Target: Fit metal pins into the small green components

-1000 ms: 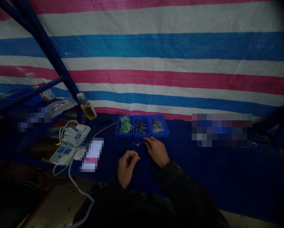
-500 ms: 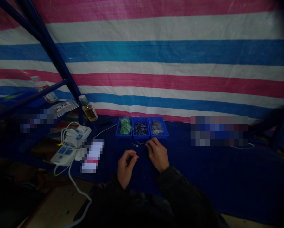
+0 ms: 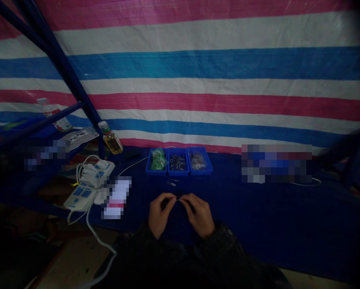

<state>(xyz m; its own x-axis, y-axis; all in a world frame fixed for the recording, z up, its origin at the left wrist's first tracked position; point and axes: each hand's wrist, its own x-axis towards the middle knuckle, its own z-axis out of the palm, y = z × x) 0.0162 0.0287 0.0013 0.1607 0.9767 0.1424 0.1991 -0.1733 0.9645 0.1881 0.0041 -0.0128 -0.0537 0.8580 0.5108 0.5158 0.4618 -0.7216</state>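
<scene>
My sleeves are black; the metal pieces, silver; the trays, blue; the sheet, striped pink, white and blue.

1. Honestly, we can't read a single word or number here.
2. The flat, pale rectangular card has chunky dark lettering, but it's too blurry for us.
3. The clear plastic bottle with a whitish cap wears a red-and-white label, no luck there either.
4. Same for the label on the clear bottle of yellow liquid.
5. The bright white rectangular screen is pixelated, so we get nothing.
</scene>
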